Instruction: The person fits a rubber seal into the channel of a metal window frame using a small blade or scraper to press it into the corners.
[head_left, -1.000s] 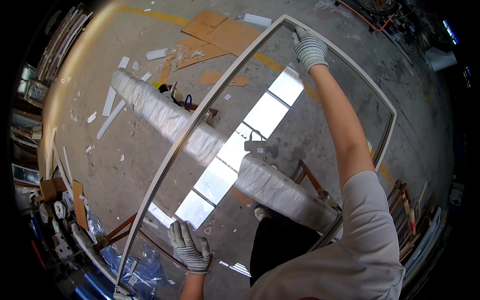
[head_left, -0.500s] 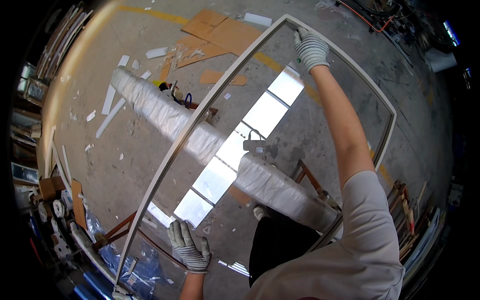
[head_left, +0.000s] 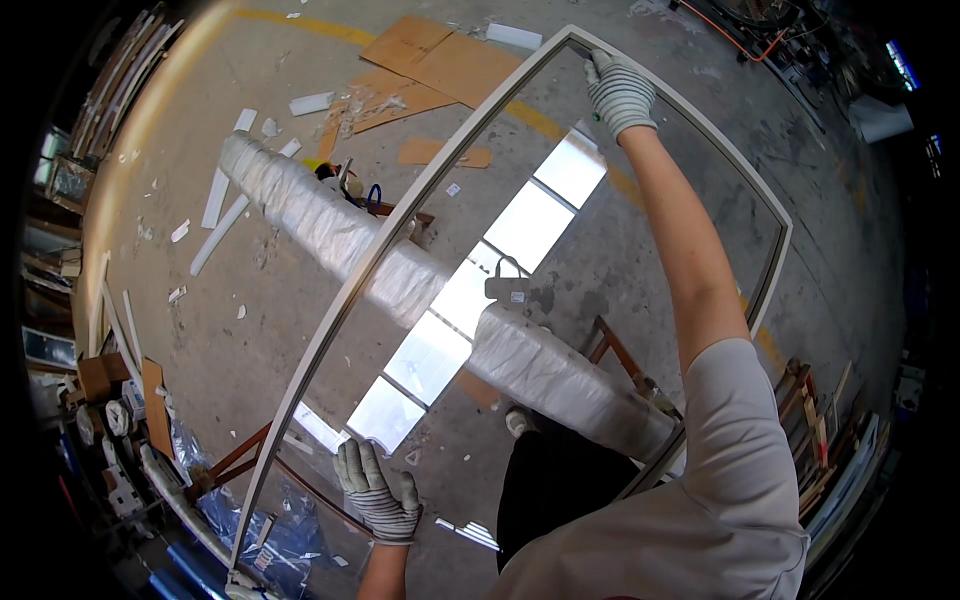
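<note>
A large window-like pane (head_left: pixel 565 310) with a pale grey frame (head_left: pixel 352 287) lies across a long support wrapped in clear plastic (head_left: pixel 310 215). Bright rectangles reflect in a slanting row on its glass. My left hand (head_left: pixel 380 500), in a striped work glove, rests by the near left part of the pane with its fingers stretched and the thumb apart. At the far corner, just inside the frame, my right hand (head_left: pixel 622 95) reaches out in a matching glove. Its fingers extend toward the frame's inner edge, and I see nothing held in them.
Cardboard sheets (head_left: pixel 445 60) and white strips (head_left: pixel 217 195) litter the concrete floor beyond the pane. Rust-brown trestle legs (head_left: pixel 240 460) show below it. Blue plastic film (head_left: pixel 290 530) lies at near left. Stacked panels (head_left: pixel 125 75) line the left; long pieces (head_left: pixel 845 485) lean at right.
</note>
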